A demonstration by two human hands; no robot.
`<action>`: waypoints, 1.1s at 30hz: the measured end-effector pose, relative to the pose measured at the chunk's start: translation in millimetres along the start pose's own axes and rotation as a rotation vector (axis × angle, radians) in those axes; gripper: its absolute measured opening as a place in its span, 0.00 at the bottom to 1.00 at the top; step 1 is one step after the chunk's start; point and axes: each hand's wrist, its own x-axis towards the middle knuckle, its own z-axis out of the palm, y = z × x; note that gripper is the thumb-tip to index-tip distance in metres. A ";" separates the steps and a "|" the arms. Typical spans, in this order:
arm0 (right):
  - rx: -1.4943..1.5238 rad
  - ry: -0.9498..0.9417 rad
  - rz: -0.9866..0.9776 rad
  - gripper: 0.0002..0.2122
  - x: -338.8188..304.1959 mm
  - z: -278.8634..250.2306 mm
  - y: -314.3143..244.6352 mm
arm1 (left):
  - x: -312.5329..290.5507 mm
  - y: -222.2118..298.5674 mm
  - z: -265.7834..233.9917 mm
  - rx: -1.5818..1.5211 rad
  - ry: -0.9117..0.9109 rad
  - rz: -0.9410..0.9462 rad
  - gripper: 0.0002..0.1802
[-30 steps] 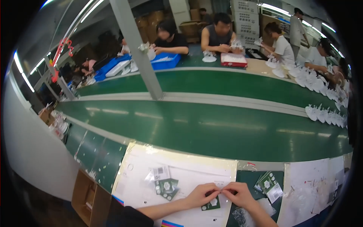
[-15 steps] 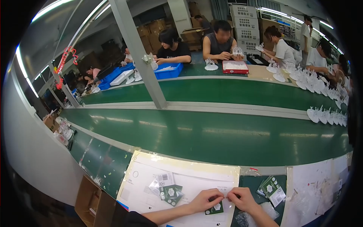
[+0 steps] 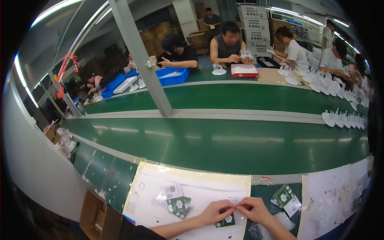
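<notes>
Our left hand (image 3: 216, 212) and right hand (image 3: 253, 209) pinch a small clear bag (image 3: 235, 205) between meeting fingertips, green card (image 3: 226, 221) just beneath.

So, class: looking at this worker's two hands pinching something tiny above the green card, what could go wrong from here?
1. The left hand and right hand pinch a piece too small to make out; it might slip and get lost among the clear bags.
2. A forearm could brush the stack of green cards off the white sheet.
</notes>
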 end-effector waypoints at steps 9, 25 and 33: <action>-0.015 -0.019 -0.009 0.05 -2.4 -4.1 13.5 | 3.9 4.1 3.0 -0.046 -0.040 -0.068 0.06; 0.027 -0.058 -0.128 0.09 -2.0 -7.0 8.2 | 3.3 13.8 2.0 0.087 0.041 -0.042 0.04; 0.112 -0.003 -0.254 0.07 1.1 0.2 7.8 | -0.7 22.1 -0.4 -0.004 0.106 0.002 0.04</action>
